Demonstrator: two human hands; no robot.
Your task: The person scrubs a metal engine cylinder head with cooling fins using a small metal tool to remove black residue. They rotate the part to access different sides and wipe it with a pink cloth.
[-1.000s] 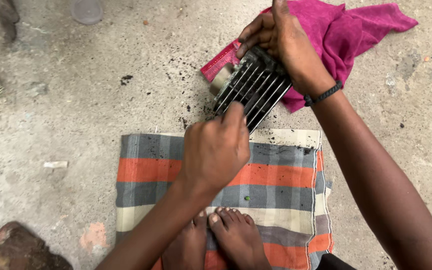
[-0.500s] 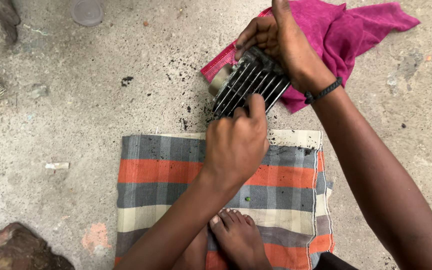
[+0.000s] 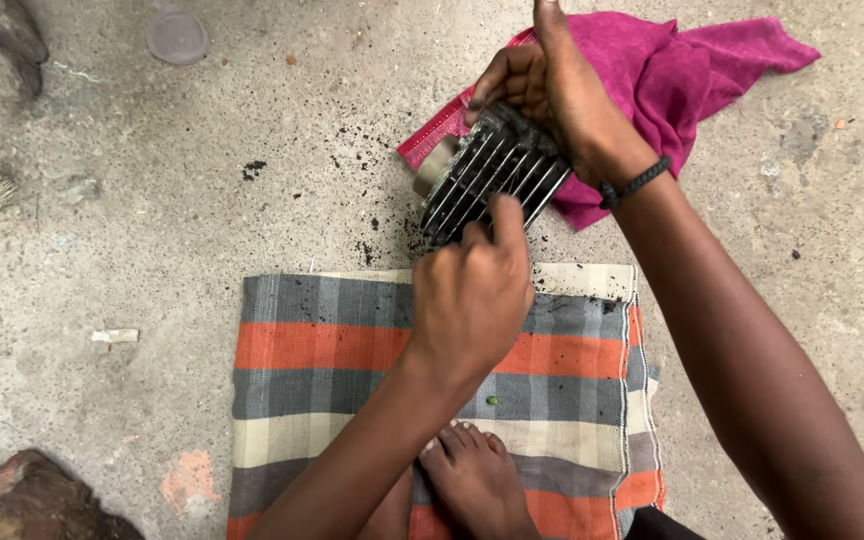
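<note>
left hand [image 3: 472,295] shifted right along finned cylinder [image 3: 492,180]

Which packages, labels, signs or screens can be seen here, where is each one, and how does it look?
No labels, signs or screens are in view.
Possible package: a flat pink-red strip on the concrete floor, partly hidden under the finned metal part and the magenta cloth; what it is cannot be told.

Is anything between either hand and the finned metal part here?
Nothing visible. The right hand grips the top of the finned metal part directly, and the left hand has its fingers against the lower fins. The magenta cloth lies behind it, not between.
</note>
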